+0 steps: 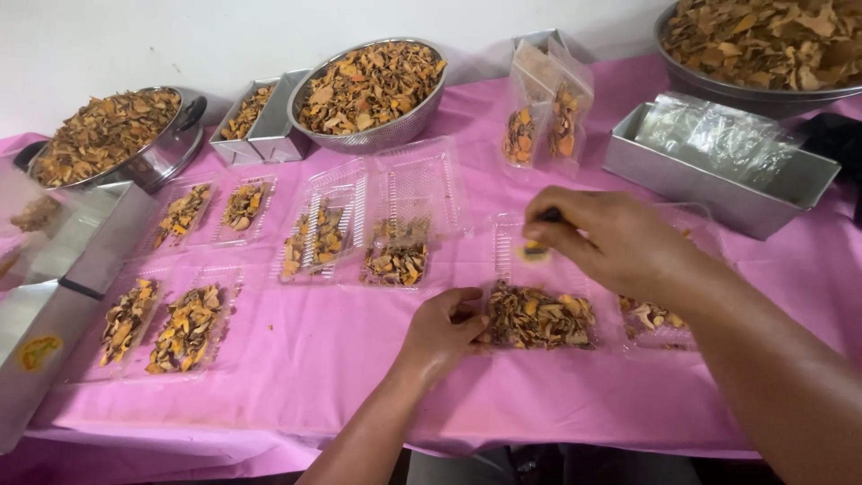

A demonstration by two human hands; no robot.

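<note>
Pink cloth (pixel 296 359) on table, white wall behind. Open tray (pixel 537 314) of dried slices at centre. Left hand (pixel 442 332) pinches tray's 9 o'clock edge; right hand (pixel 611 241) at 12 pinches small dark-and-yellow piece (pixel 537 248). Risk — tray heaped, lid could spill slices. More trays (pixel 395 256) crowd 10 o'clock, tin (pixel 718 175) at 2.
</note>
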